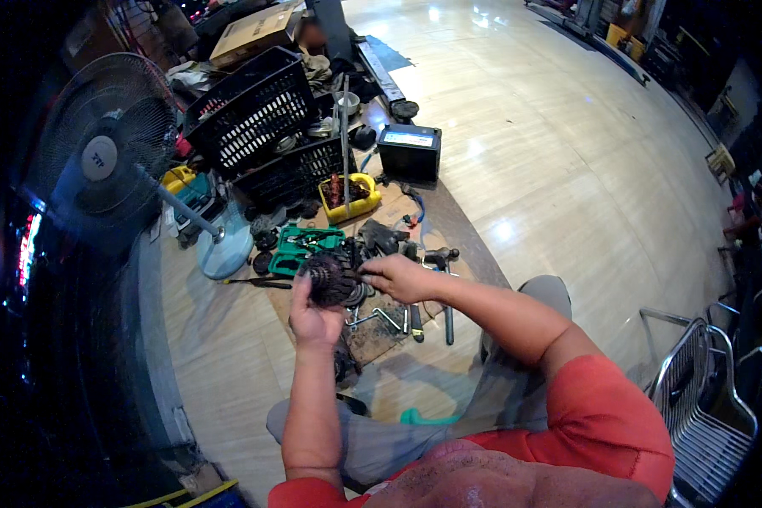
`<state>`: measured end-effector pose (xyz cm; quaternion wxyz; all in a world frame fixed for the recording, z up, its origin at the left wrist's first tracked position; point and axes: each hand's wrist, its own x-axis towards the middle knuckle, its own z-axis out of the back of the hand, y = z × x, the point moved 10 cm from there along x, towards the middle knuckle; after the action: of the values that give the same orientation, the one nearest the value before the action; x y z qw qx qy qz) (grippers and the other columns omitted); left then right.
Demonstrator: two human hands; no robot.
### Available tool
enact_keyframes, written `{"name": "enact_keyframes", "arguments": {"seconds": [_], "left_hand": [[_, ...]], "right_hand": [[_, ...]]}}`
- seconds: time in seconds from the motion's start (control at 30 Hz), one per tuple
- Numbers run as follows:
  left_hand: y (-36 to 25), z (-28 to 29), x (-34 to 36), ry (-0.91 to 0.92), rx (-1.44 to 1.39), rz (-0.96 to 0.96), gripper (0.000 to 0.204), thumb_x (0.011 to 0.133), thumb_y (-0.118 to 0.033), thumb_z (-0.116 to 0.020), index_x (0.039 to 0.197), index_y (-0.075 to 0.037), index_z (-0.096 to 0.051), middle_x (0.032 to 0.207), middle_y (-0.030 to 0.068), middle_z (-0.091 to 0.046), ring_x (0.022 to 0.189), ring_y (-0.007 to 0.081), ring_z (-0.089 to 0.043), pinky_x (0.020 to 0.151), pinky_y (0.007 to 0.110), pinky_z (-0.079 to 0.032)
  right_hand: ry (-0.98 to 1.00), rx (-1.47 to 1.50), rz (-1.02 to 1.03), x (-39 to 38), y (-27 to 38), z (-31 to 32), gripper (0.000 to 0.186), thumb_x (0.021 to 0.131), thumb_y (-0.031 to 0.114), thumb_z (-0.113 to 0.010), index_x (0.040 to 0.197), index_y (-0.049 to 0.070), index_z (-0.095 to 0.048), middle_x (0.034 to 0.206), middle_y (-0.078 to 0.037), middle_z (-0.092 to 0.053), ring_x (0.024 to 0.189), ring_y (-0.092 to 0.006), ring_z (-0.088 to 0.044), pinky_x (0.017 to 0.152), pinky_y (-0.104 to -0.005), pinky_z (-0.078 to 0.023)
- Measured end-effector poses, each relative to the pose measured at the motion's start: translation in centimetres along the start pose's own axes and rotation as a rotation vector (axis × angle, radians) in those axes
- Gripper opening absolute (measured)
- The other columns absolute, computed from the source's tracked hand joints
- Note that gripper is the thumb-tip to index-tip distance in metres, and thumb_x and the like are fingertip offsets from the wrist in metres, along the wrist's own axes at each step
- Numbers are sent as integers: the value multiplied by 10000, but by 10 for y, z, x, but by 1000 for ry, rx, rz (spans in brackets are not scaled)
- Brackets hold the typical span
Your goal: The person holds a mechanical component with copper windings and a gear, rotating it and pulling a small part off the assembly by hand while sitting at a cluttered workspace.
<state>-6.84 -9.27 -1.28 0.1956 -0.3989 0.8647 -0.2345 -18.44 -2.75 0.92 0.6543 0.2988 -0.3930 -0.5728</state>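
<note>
Over a cardboard mat on the floor, my left hand point(315, 322) grips a dark, round, ribbed metal part point(330, 281) from its near left side. My right hand point(395, 278) is closed at the part's right side, its fingers pinched together. What those fingers hold, if anything, is too dark and small to make out. Just beyond the part lies an open green tool case point(288, 242) with tools in it. Beneath and to the right are a bent metal wrench point(387, 317), a tool with a black and yellow handle point(416, 324) and a hammer point(441, 254).
Farther off stand a yellow cut-open container point(367, 203) holding reddish-brown pieces, a black battery point(410, 152) and stacked black crates point(267, 108). A standing fan point(102, 157) is at the left. A metal chair point(703, 394) stands at the right, beside the tiled floor point(559, 169).
</note>
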Motion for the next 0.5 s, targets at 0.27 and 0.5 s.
{"name": "enact_keyframes", "arguments": {"seconds": [0.27, 0.5], "left_hand": [[-34, 4, -11, 18, -97, 12, 385, 904, -305, -527, 1207, -70, -565, 1155, 117, -633, 1043, 295, -621, 865, 474, -528], [-85, 9, -19, 76, -179, -114, 362, 933, -327, -501, 1198, -90, -568, 1227, 111, -599, 1126, 283, -571, 950, 453, -475]], "right_hand": [[-53, -474, -35, 0, -19, 50, 148, 871, 197, -515, 967, 105, -580, 819, -177, -631, 816, -393, -617, 678, -508, -456], [-53, -722, -99, -16, -38, 95, 170, 879, 216, -529, 1018, 158, -608, 860, -122, -648, 802, -351, -628, 672, -458, -486]]}}
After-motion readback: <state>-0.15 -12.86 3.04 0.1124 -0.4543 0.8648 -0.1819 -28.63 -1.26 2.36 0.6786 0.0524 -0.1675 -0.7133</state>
